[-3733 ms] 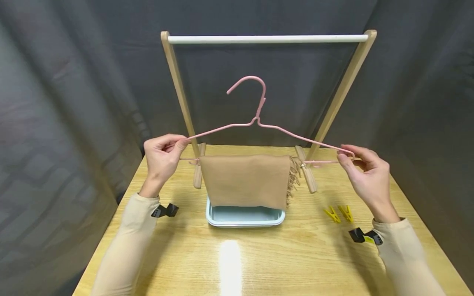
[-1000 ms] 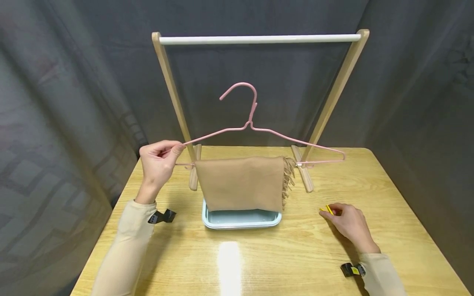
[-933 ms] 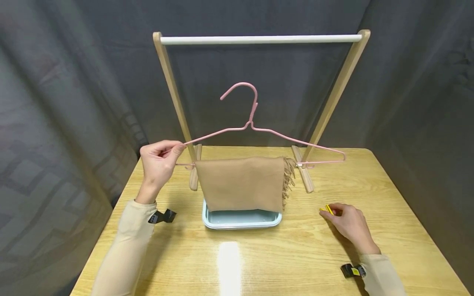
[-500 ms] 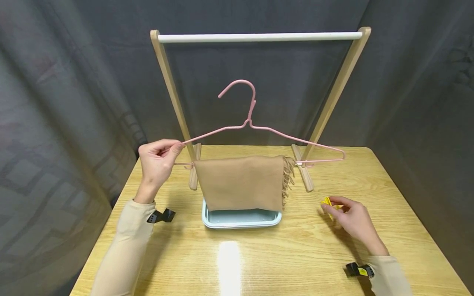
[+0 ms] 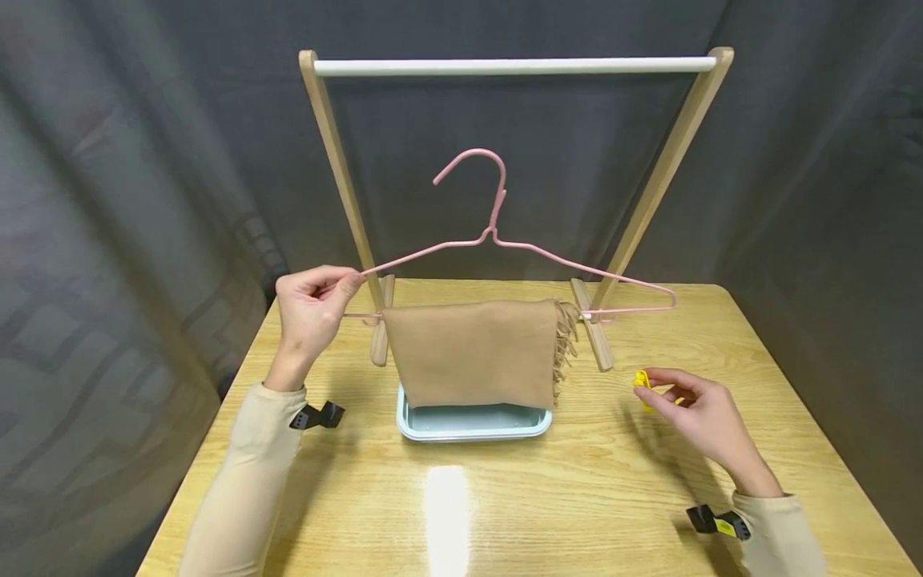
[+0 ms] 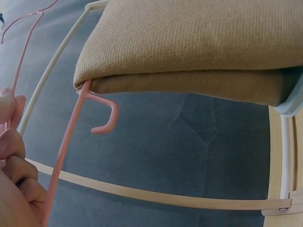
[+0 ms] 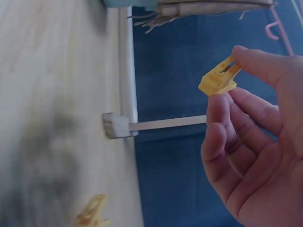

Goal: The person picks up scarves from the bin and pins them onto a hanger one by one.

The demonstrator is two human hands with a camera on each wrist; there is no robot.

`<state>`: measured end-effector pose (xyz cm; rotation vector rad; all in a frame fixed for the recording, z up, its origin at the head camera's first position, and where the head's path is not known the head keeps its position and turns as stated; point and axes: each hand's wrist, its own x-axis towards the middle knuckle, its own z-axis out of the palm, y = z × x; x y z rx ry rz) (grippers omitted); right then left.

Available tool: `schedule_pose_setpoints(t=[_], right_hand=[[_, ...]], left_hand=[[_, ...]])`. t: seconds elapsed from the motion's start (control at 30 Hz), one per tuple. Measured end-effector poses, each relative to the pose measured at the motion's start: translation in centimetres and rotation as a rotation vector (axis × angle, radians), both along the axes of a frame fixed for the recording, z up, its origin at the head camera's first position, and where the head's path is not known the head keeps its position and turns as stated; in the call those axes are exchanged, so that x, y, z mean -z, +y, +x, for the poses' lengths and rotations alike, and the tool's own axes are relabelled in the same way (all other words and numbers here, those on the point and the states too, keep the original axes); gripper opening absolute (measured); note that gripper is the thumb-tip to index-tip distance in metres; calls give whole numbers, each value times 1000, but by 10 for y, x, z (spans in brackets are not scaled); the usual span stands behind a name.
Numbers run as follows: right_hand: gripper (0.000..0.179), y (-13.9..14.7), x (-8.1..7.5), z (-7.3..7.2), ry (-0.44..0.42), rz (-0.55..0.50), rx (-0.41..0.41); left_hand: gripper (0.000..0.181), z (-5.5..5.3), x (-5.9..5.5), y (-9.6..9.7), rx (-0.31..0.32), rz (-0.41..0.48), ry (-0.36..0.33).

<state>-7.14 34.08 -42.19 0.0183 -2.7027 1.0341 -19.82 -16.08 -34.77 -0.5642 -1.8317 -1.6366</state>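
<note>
My left hand (image 5: 308,316) pinches the left arm of a pink clothes hanger (image 5: 472,240) between thumb and fingers, holding it upright. A folded tan scarf (image 5: 472,353) with a fringe on its right end drapes over the hanger's bottom bar. In the left wrist view, a small pink hook sticks out beside the scarf (image 6: 199,38). My right hand (image 5: 695,413) pinches a yellow clothespin (image 7: 218,81) just above the table, to the right of the scarf. Another yellow clothespin (image 7: 92,212) lies on the table in the right wrist view.
Behind the hanger stands a rack with a white rail (image 5: 512,66) and wooden legs (image 5: 656,188). A light blue tray (image 5: 472,435) sits on the wooden table (image 5: 577,513) under the scarf. Dark curtains (image 5: 108,200) surround the table.
My right hand has let go of the hanger's right end, reached down to the clothespins and lifted one off the table. My left hand has kept its hold on the hanger.
</note>
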Motion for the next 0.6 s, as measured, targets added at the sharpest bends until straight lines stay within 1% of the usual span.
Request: schedule_pose_setpoints(t=[0.13,0.27,0.4,0.6], right_hand=[[35,-3,-14,2,4,-34,-28],[34,-7,-27,4,49,-65,-87],[35,-10,-40,5,101,-60,-153],[42,-19,-56,4,154,-34,-220]], left_hand=[[8,0,-1,-1,-5,-18,-8],[6,-1,-2,-1,-2,-24,-13],[6,-1,-2,-1,8,-33,-23],[6,1,0,1,-15,-21,-6]])
